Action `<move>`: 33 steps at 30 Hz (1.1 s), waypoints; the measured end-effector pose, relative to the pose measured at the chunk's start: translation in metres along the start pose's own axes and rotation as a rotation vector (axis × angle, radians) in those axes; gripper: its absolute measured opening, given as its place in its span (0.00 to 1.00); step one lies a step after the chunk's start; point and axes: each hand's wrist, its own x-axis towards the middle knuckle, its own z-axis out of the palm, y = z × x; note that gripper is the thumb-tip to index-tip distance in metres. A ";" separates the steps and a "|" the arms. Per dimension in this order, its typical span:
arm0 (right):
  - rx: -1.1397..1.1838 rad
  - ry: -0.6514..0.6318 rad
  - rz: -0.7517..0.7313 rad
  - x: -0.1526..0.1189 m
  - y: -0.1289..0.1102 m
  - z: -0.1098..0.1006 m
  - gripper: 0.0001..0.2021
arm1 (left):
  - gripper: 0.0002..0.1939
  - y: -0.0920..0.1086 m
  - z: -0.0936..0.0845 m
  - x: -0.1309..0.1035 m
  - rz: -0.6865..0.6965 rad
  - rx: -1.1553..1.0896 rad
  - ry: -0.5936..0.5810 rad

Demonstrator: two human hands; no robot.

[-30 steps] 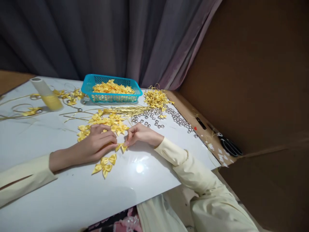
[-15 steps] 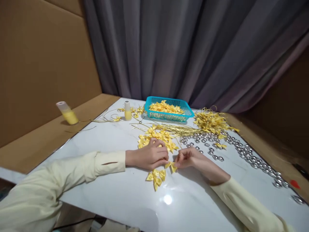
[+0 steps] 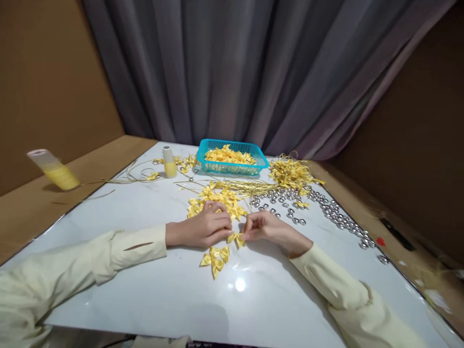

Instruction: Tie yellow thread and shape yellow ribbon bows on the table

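Note:
Between my two hands is a small yellow ribbon bow (image 3: 238, 240), low over the white tabletop. My right hand (image 3: 270, 231) pinches its right end between thumb and fingertips. My left hand (image 3: 208, 228) is closed, with thumb and fingertips at the bow's left end; the exact contact is partly hidden. Just in front lie several more yellow bows (image 3: 216, 261) in a small cluster. A larger pile of yellow bows (image 3: 221, 195) spreads behind my left hand, which covers part of it.
A blue basket (image 3: 232, 167) of yellow pieces stands at the back. Gold wires (image 3: 250, 186) lead to a yellow bunch (image 3: 290, 172). Silver oval pieces (image 3: 335, 215) cover the right side. Two yellow-and-white bottles (image 3: 169, 166) stand on the left, one near the table's edge.
The camera view has turned a little to the right, so everything appears further left. Both hands stay at the same bow, with hardly any change in their grip.

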 end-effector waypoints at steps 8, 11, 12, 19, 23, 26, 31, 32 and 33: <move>-0.145 -0.078 -0.099 0.005 0.011 -0.012 0.18 | 0.13 -0.001 -0.005 0.002 -0.067 -0.113 -0.037; -0.163 -0.069 -0.113 0.005 0.012 -0.012 0.19 | 0.18 -0.001 -0.006 0.003 -0.076 -0.162 -0.037; -0.166 -0.069 -0.110 0.005 0.012 -0.012 0.19 | 0.20 -0.002 -0.006 0.003 -0.080 -0.184 -0.038; -0.190 -0.104 -0.135 0.004 0.010 -0.012 0.17 | 0.28 -0.008 -0.009 0.002 -0.191 -0.374 -0.052; -0.193 -0.067 -0.107 0.002 0.008 -0.010 0.15 | 0.29 -0.008 -0.010 0.003 -0.226 -0.462 0.032; -0.215 0.162 -0.157 0.003 0.008 -0.009 0.12 | 0.26 -0.007 -0.011 0.002 -0.275 -0.489 0.112; -0.596 0.463 -0.418 0.011 0.016 -0.012 0.08 | 0.21 -0.008 -0.009 0.001 -0.344 -0.437 0.218; -0.675 0.448 -0.438 0.013 0.018 -0.012 0.11 | 0.20 -0.008 -0.007 0.001 -0.359 -0.423 0.240; -0.741 0.427 -0.446 0.015 0.021 -0.011 0.14 | 0.19 -0.009 -0.006 0.002 -0.373 -0.408 0.258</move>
